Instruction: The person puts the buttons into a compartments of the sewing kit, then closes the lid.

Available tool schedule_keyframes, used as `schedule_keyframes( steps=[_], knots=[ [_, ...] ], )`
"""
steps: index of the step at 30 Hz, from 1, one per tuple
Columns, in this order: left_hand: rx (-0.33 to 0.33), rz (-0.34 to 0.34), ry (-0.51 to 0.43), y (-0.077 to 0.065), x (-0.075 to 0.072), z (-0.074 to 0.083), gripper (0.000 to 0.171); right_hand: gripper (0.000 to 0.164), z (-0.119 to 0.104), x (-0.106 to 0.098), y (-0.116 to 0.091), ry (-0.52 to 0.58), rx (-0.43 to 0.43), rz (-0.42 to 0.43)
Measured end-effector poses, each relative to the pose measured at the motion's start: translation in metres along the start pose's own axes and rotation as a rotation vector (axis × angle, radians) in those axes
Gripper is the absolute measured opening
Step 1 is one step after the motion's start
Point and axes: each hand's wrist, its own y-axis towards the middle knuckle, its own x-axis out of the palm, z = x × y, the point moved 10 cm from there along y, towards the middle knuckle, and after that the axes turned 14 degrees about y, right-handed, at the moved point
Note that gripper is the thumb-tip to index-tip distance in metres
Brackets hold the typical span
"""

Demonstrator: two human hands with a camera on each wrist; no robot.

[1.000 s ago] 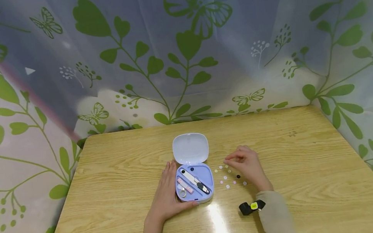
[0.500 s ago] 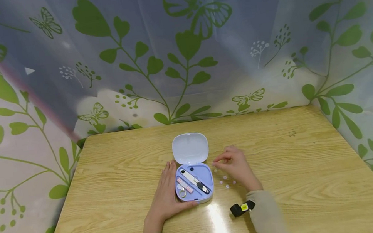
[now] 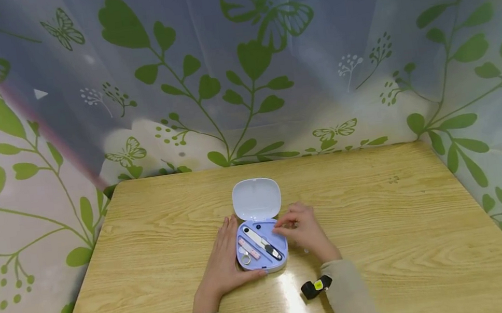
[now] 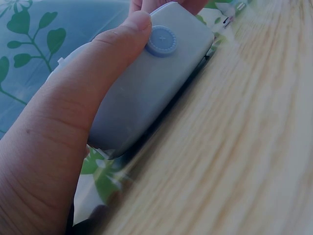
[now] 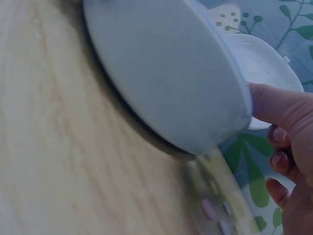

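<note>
A blue sewing box [image 3: 272, 237] stands with its white lid [image 3: 256, 199] raised at the back. Along its left side lie the straight fingers of my left hand [image 3: 222, 264], thumb across the front wall beside the round blue catch [image 4: 162, 40]. Over the right compartment, my right hand [image 3: 304, 228] pinches a small button between thumb and index finger, mostly hidden by the fingertips. In the box lie a long white-and-black tool [image 3: 261, 243], a pink strip [image 3: 249, 248], a silver ring [image 3: 246, 259] and a black button [image 3: 258, 227].
On the wooden table [image 3: 168, 213], right of the box, a pale button [image 3: 306, 250] shows below my right hand. Several small buttons are blurred in the right wrist view, including a pink one [image 5: 208, 209]. A patterned curtain [image 3: 241, 74] hangs behind the table's far edge.
My right hand has moved left from the loose buttons to above the box's right compartment, covering most of the buttons in the head view. My left hand and the box have stayed put.
</note>
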Motion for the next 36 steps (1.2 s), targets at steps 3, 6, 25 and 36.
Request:
schedule_keyframes(
  steps=[3,6,25,36],
  knots=[
    [0.004,0.007,0.004,0.000,-0.001,0.000,0.139,0.012,0.004,0.005,-0.001,-0.018,0.032,-0.011],
    [0.004,0.007,0.006,0.000,-0.001,0.000,0.139,0.011,0.009,0.008,-0.001,-0.025,0.073,-0.014],
    [0.009,0.014,-0.007,0.001,-0.003,0.001,0.139,0.015,0.008,0.015,-0.002,-0.012,0.062,0.106],
    [0.012,0.016,0.006,0.000,-0.002,0.000,0.139,0.011,0.001,0.013,-0.005,-0.055,0.087,0.073]
  ],
)
